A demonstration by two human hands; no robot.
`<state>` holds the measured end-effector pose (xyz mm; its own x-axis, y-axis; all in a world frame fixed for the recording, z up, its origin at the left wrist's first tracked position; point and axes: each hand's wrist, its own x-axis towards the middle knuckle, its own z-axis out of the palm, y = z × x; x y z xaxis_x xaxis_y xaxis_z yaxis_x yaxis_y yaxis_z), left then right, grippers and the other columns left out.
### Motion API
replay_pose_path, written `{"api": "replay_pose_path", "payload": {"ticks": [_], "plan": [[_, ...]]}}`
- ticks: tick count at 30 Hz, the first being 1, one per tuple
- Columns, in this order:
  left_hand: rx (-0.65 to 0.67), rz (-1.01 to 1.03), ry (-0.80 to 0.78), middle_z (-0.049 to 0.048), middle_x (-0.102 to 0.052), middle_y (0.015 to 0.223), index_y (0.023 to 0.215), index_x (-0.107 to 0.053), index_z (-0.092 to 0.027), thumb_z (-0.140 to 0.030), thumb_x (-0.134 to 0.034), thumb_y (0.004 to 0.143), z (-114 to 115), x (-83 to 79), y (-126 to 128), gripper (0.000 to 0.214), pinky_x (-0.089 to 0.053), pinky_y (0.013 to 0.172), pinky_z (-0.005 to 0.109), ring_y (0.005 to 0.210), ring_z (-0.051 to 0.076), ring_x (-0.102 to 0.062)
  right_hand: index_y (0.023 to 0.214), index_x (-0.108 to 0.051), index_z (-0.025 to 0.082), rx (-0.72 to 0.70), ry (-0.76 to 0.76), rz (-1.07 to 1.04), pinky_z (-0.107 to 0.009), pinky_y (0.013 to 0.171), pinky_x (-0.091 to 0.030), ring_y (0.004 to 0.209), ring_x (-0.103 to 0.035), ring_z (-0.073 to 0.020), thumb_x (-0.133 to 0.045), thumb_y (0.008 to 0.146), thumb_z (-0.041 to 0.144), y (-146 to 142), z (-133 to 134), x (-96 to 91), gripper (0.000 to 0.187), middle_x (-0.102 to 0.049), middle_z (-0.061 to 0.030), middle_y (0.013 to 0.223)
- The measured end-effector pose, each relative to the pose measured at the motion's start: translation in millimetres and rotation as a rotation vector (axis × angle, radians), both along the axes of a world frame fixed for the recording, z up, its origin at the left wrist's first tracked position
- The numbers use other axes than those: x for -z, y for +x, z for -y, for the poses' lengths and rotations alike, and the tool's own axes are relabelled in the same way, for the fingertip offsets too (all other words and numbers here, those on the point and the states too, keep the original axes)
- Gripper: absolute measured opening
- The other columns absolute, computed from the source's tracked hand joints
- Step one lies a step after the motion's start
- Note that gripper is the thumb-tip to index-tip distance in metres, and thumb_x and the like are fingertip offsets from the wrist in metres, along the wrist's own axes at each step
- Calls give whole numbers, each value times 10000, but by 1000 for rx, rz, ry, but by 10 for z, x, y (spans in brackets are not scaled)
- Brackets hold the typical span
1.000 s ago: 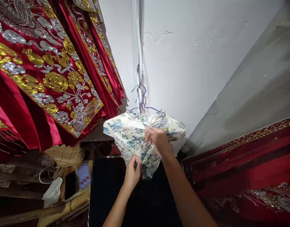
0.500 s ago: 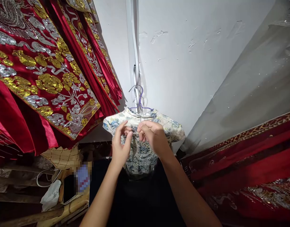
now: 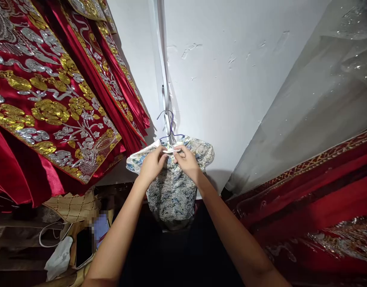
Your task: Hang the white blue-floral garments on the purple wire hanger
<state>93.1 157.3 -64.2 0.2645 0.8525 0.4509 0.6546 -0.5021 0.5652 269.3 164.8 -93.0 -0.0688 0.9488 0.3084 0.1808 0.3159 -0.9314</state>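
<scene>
A short-sleeved cream shirt [image 3: 174, 195] with a blue floral print hangs on a purple wire hanger [image 3: 171, 123] by the wall. My left hand [image 3: 153, 164] pinches one side of its collar near the neckline, thumb and forefinger together. On the other side, my right hand [image 3: 186, 160] grips the collar edge in the same way. The two sets of fingertips are close to each other at the middle of the neck. Part of the collar is hidden under my fingers. The hanger's hook is by a white cord or strip [image 3: 162, 59] running down the wall.
Red garments with gold and silver embroidery [image 3: 54, 107] hang at the left. At the lower left, a phone [image 3: 84, 247], a crumpled white tissue [image 3: 59, 257] and a cable lie on wooden slats. Sheer grey fabric [image 3: 279, 119] and red cloth [image 3: 336, 207] are on the right.
Both hands have moved up to the collar and closed on it; before, they were in front of the chest, the left with fingers apart. The view has shifted slightly.
</scene>
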Motion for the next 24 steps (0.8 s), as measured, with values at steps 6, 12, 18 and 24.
{"api": "replay_pose_path", "payload": {"ticks": [6, 12, 18, 24], "plan": [[78, 76, 54, 0, -611, 739, 1023, -581, -226, -357, -467, 997, 194, -109, 89, 176, -398, 628, 251, 659, 169, -567, 986, -516, 238, 163, 134, -233, -252, 498, -356, 536, -478, -129, -604, 895, 507, -88, 299, -46, 297, -590, 14, 687], [150, 118, 133, 16, -667, 835, 975, -639, -206, -352, -451, 1011, 370, -258, 125, 241, -431, 692, 250, 712, 147, -582, 846, -568, 213, -84, 15, -121, -258, 510, -388, 512, -501, -128, -411, 958, 630, -83, 342, -234, 459, -612, -3, 633], [104, 191, 269, 39, -700, 888, 975, -662, -206, -304, -513, 983, 386, -223, 106, 179, -462, 755, 275, 788, 166, -622, 870, -552, 224, -115, 32, -96, -236, 544, -404, 538, -525, -107, -443, 970, 564, -132, 411, -316, 371, -625, 22, 693], [25, 191, 243, -17, -570, 679, 878, -601, -201, -351, -554, 955, 410, -232, 132, 175, -416, 653, 261, 621, 134, -508, 750, -547, 193, -179, 18, -308, -225, 477, -350, 480, -453, -89, -507, 939, 424, -174, 405, -345, 301, -549, 29, 593]]}}
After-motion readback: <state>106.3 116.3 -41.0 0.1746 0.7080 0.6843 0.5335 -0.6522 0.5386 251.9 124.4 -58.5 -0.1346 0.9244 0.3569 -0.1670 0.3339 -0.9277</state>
